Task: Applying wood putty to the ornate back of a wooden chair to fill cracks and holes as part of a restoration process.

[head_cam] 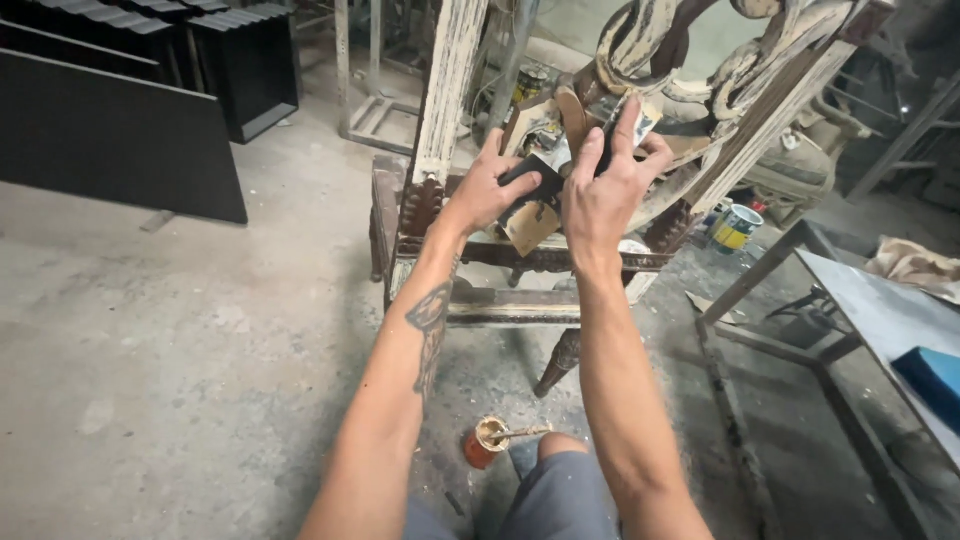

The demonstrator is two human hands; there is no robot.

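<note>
An old carved wooden chair (440, 120) with flaking white paint stands in front of me on the concrete floor. My left hand (490, 190) grips a small dark block (540, 182), flat like a sanding pad, just above the chair's seat frame. My right hand (605, 185) touches the same block from the right, its fingers raised toward the curved chair back (640, 40). Brown card scraps (530, 225) lie under both hands.
A small orange tin with a brush or stick across it (488, 440) stands on the floor by my knee. A paint can (735, 227) sits right of the chair. A metal table (880, 310) with a blue object (930, 380) is at right. Black panels (120, 140) lean at left.
</note>
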